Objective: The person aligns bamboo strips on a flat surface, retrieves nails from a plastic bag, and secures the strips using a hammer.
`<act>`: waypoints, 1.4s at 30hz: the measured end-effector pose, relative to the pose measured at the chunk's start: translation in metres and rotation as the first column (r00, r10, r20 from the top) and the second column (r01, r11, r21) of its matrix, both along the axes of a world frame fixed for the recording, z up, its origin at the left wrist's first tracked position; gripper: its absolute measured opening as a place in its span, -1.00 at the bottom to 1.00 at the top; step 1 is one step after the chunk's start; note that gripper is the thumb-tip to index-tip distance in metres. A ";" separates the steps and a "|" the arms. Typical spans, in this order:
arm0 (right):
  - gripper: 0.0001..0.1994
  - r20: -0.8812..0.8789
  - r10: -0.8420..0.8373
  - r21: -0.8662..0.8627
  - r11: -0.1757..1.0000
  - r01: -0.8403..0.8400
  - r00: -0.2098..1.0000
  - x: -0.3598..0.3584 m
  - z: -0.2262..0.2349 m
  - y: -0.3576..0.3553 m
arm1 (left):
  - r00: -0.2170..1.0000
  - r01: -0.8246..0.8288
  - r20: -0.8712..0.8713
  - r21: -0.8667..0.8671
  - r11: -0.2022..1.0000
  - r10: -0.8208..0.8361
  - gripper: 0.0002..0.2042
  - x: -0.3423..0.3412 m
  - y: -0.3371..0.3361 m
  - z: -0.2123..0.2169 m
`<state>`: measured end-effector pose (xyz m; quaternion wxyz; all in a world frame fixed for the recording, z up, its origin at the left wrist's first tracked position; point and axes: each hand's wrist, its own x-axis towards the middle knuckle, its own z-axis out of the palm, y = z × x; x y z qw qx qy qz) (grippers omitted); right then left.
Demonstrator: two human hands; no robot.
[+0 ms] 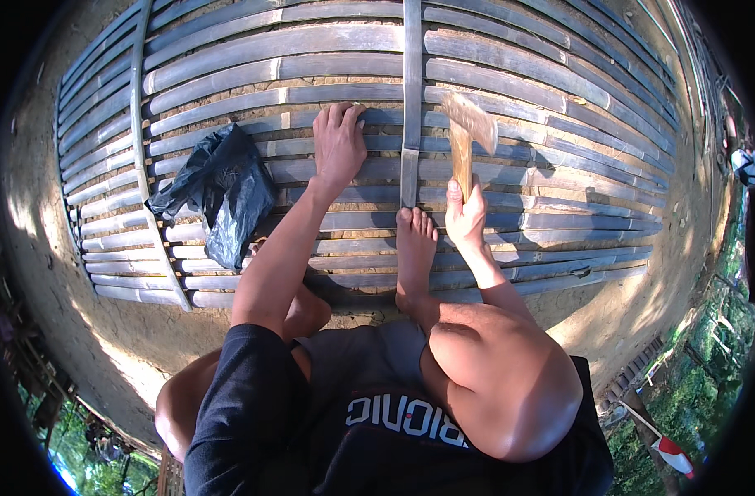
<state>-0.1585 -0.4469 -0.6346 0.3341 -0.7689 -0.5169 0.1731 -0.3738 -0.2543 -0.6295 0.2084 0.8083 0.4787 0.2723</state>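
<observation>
My right hand (pixel 466 213) is wrapped round the wooden handle of a hammer (pixel 461 153), held up above the bamboo slats with its broad, slightly blurred head at the top. My left hand (pixel 341 149) is closed over the slats, fingers bent down and close together. What lies under those fingertips is hidden. Long split bamboo slats (pixel 336 64) run side to side in a low panel on the ground. A narrow bamboo crosspiece (pixel 411 99) crosses them between my hands, and my bare right foot (pixel 416 248) rests at its near end.
A crumpled black plastic bag (pixel 234 194) lies on the slats left of my left arm. Another crosspiece (pixel 140 124) runs over the panel farther left. Bare earth (pixel 104 331) surrounds the panel, and green plants (pixel 687 397) grow at the lower right.
</observation>
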 end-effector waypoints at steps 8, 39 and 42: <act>-0.61 0.000 -0.009 -0.065 0.998 0.009 1.000 0.000 0.000 0.004 | 1.000 0.014 -0.022 0.015 1.000 -0.014 -0.71 0.001 -0.002 0.002; -0.61 0.028 -0.124 -0.246 0.961 0.127 0.992 0.038 0.047 -0.107 | 0.817 -0.233 -0.574 -0.417 0.878 -0.056 0.48 -0.295 0.033 0.097; -0.62 0.034 -0.132 -0.266 0.954 0.136 0.991 0.036 0.046 -0.109 | 0.815 -0.207 -0.562 -0.508 0.836 -0.139 0.46 -0.255 -0.016 0.090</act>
